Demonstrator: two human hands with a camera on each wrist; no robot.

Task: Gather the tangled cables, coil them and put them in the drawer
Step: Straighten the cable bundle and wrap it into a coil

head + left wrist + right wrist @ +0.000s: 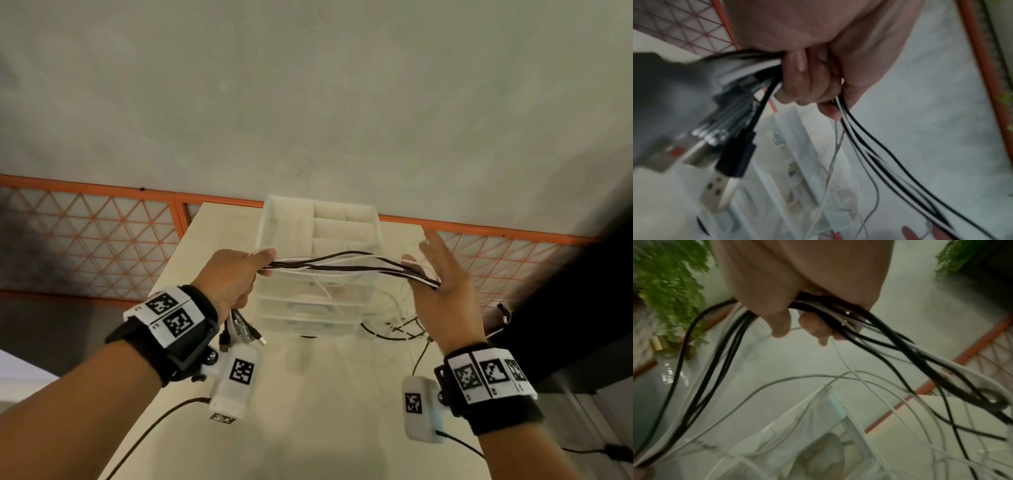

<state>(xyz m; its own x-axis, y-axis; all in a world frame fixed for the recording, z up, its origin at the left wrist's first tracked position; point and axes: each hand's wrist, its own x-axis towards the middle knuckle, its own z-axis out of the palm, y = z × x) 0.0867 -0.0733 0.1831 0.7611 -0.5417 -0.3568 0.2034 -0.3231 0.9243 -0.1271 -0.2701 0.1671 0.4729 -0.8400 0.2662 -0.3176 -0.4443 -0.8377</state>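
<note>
My left hand [233, 281] grips a bundle of black and white cables [342, 262] in its fist, level with the top of the drawer unit. Several USB plugs [241, 330] hang below that fist, close up in the left wrist view [735, 160]. The cables stretch rightward to my right hand [442, 284], where they cross the crook between thumb and forefinger while the fingers stand straight and spread. More cable [400, 329] trails down in a loose tangle onto the table. The clear plastic drawer unit [308, 308] stands behind the cables with its drawers pushed in.
The unit sits at the far end of a pale table [308, 411]. An orange lattice fence [85, 240] runs behind the table. A dark object [565, 308] fills the right side. Green plants [670, 288] show in the right wrist view.
</note>
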